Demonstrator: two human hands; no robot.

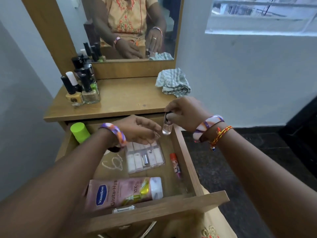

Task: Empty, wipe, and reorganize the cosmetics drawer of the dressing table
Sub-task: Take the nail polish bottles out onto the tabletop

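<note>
right hand (184, 113) holds clear bottle (166, 127) upright, probably by its cap.

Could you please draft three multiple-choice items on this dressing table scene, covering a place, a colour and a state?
1. Where does the checked cloth lie?
A. in the drawer
B. on the tabletop, right side
C. on the floor

2. What colour is the cap of the bottle in the drawer's far left corner?
A. bright green
B. red
C. white

3. What is the right hand doing?
A. resting flat
B. wiping the tabletop
C. holding a small clear bottle by its top

Answers: 1 B, the cloth sits crumpled beside the mirror; 2 A, the cap is lime green; 3 C, its fingers pinch the dark cap above the drawer.
</note>
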